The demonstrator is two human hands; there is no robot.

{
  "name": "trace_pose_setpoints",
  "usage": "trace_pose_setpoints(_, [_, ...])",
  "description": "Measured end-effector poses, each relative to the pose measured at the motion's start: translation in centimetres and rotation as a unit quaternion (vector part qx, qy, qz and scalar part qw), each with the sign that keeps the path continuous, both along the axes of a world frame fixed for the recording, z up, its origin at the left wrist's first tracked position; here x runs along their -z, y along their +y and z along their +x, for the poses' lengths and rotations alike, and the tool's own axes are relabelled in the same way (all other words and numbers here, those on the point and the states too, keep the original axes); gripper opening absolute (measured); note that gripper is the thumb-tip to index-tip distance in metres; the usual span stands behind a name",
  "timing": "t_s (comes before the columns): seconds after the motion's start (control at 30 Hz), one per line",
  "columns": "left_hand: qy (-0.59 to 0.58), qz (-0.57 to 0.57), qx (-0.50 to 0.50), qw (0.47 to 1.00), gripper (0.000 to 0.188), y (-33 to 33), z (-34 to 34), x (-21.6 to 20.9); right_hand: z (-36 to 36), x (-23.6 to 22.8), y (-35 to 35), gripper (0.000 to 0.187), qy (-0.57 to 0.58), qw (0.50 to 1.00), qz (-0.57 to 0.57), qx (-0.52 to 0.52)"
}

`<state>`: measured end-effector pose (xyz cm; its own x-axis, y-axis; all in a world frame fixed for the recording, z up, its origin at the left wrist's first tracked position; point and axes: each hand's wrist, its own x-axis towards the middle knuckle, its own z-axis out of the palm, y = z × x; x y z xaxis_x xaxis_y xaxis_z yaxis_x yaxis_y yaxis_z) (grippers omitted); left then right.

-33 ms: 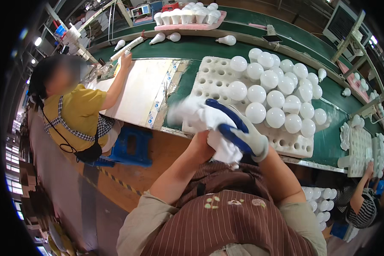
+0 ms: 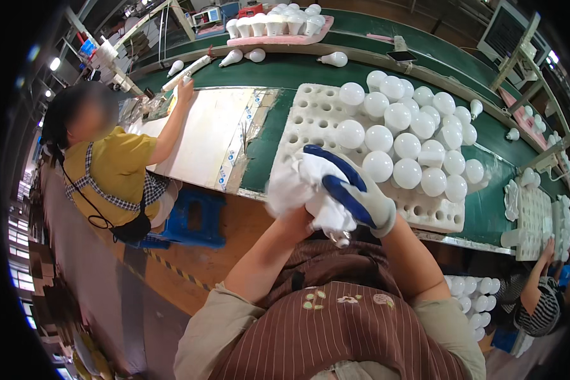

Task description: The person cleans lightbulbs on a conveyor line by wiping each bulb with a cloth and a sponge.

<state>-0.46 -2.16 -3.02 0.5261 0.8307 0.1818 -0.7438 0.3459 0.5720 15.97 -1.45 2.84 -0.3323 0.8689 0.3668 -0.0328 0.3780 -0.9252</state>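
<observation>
My right hand (image 2: 356, 197) wears a white glove with blue fingers and grips a bunched white cloth (image 2: 292, 182) just above my chest. My left hand (image 2: 297, 223) comes up from below. Only its wrist shows, and its fingers are buried in the same cloth. A small metal-looking part (image 2: 339, 238) pokes out under the cloth; what it is I cannot tell. Just beyond my hands lies a white foam tray (image 2: 310, 114) with round holes, and several white bulbs (image 2: 406, 147) stand in its right half.
A green conveyor belt (image 2: 278, 68) runs behind the tray with loose bulbs on it. A pink tray (image 2: 278, 40) of bulbs sits at the back. A person in a yellow shirt (image 2: 111, 168) works at the left beside a blue stool (image 2: 196, 218). Another person (image 2: 541, 297) is at the lower right.
</observation>
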Motion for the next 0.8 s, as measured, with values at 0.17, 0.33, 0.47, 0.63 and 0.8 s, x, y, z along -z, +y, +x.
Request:
trace_pose_setpoints(0.17, [-0.036,-0.104,0.175,0.978,0.069,-0.2,0.4,-1.4,0.8,0.1,0.2,0.037,-0.023,0.997,-0.036,0.064])
trace_pose_setpoints(0.33, [-0.219,-0.185,0.139,0.948,0.072,0.3,0.4,-1.8,3.9,3.5,0.8,0.035,-0.341,0.817,0.386,0.260])
trace_pose_setpoints(0.47, [-0.046,-0.139,-0.051,0.988,0.060,-0.6,1.0,-2.7,2.2,3.8,-1.3,0.056,0.166,0.968,-0.105,0.158])
trace_pose_setpoints(0.63, [0.174,-0.048,-0.094,0.979,0.056,-1.5,2.3,-2.1,-0.6,2.4,-1.4,0.047,0.132,0.962,-0.119,0.206])
trace_pose_setpoints(0.8, [0.035,-0.108,-0.009,0.994,0.068,-1.0,1.3,-1.8,2.1,6.3,-0.6,0.034,-0.353,0.802,0.322,0.358])
